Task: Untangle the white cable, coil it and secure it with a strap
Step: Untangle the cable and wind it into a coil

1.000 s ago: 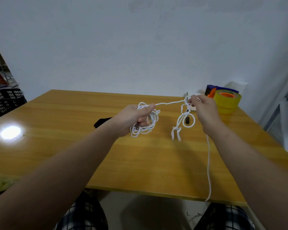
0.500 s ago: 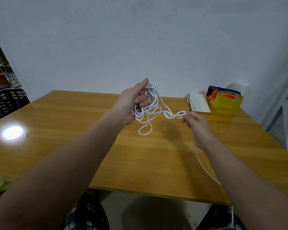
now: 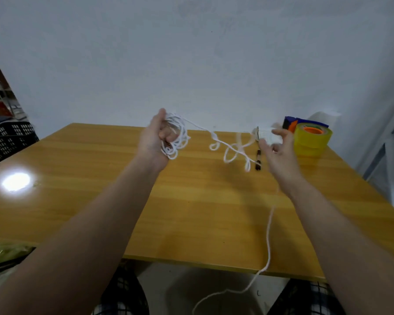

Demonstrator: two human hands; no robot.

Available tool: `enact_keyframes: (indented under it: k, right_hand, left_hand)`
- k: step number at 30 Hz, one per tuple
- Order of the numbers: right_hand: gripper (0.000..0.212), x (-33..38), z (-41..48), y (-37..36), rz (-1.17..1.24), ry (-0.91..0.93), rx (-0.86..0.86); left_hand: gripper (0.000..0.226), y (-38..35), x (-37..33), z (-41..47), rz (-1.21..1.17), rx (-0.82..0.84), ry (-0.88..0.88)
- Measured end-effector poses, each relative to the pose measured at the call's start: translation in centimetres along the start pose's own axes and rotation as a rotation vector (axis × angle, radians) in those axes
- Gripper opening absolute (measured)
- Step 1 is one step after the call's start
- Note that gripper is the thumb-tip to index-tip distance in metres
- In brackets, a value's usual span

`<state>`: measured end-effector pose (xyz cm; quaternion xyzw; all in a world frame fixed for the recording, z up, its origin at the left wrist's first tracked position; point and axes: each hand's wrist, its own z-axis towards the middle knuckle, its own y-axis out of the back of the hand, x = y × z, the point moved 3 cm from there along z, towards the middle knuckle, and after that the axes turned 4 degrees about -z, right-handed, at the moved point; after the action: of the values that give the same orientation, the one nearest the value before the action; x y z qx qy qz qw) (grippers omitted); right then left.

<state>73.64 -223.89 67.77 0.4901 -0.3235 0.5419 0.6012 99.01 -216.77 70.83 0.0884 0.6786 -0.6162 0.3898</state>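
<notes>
My left hand (image 3: 156,138) is raised above the wooden table (image 3: 100,178) and grips a bundle of several loops of the white cable (image 3: 176,138). From there a strand with small hanging loops runs right to my right hand (image 3: 279,151). That hand is motion-blurred, its forefinger stretched out and its lower fingers curled where the cable reaches it. The cable's tail drops from under the right wrist, crosses the table's front edge and trails toward the floor. A slim dark object (image 3: 258,159), possibly the strap, lies on the table just left of my right hand.
Yellow tape rolls (image 3: 312,142) and a blue-and-orange tape dispenser (image 3: 292,123) stand at the back right corner, with a white card or box (image 3: 265,134) beside them. A black crate (image 3: 7,139) sits off the table's left side. A lamp glare marks the left of the tabletop.
My left hand kept the bundle raised. My right hand swung from the table's middle out to the right and back, drawing out a longer strand with loops between the hands.
</notes>
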Motion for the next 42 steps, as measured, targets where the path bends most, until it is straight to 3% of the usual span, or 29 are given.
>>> enact_keyframes:
  k: [3, 5, 8, 10, 13, 15, 18, 21, 24, 25, 27, 30, 33, 37, 42]
  right_hand:
    - [0.040, -2.4, -1.4, -0.6, -0.449, 0.037, 0.367]
    - [0.048, -3.0, -2.1, -1.6, -0.712, 0.019, 0.472]
    - [0.062, -1.8, -2.4, -3.5, -0.955, 0.007, 0.463]
    - [0.083, -0.6, -2.1, -4.4, -0.918, -0.006, 0.382]
    - [0.105, 1.3, -1.5, -5.6, -0.833, 0.122, 0.282]
    - [0.102, 1.9, -1.5, -6.5, -0.559, 0.072, 0.400]
    - [0.082, 1.8, -2.3, -8.1, 0.211, -0.185, 0.588]
    - [0.051, 1.7, -2.7, -8.7, 0.706, -0.308, 0.496]
    - [0.035, 1.7, -2.7, -8.6, 0.939, -0.412, 0.381]
    - [0.033, 1.5, -2.4, -8.4, 0.895, -0.420, 0.353]
    - [0.033, 1.5, -1.5, -7.1, 0.543, -0.325, 0.289]
    - [0.046, 2.6, 0.0, -3.9, 0.009, -0.023, 0.138]
    - [0.043, 2.9, 1.1, -1.7, -0.152, 0.159, 0.114]
    - [0.005, 1.0, 1.8, -1.0, -0.189, 0.196, 0.088]
    - [0.029, -2.1, 0.8, 0.3, -0.217, 0.062, -0.043]
  left_hand:
    - [0.037, -0.1, -1.5, 0.8, -0.049, 0.008, -0.017]
    - [0.035, -0.7, -0.5, 0.6, -0.006, 0.043, 0.014]
    - [0.033, -1.5, 1.5, 0.0, 0.050, 0.070, 0.050]
    - [0.032, -1.9, 2.3, -0.4, 0.080, 0.097, 0.073]
    - [0.037, -2.4, 3.1, -0.9, 0.111, 0.160, 0.126]
    - [0.038, -2.9, 3.4, -1.4, 0.127, 0.186, 0.152]
    - [0.042, -3.6, 3.4, -1.9, 0.122, 0.221, 0.191]
    - [0.044, -3.8, 2.9, -2.0, 0.092, 0.229, 0.206]
    - [0.042, -3.7, 2.3, -1.9, 0.138, 0.212, 0.181]
    - [0.041, -3.4, 2.2, -1.9, 0.169, 0.211, 0.170]
    - [0.039, -2.8, 1.9, -1.7, 0.256, 0.218, 0.140]
    - [0.042, -1.8, 1.2, -1.5, 0.428, 0.250, 0.095]
    - [0.044, -1.8, 1.2, -1.5, 0.507, 0.248, 0.054]
    - [0.041, -2.1, 1.3, -0.7, 0.419, 0.192, 0.032]
    - [0.039, -1.5, 0.7, -0.2, 0.202, 0.037, -0.010]
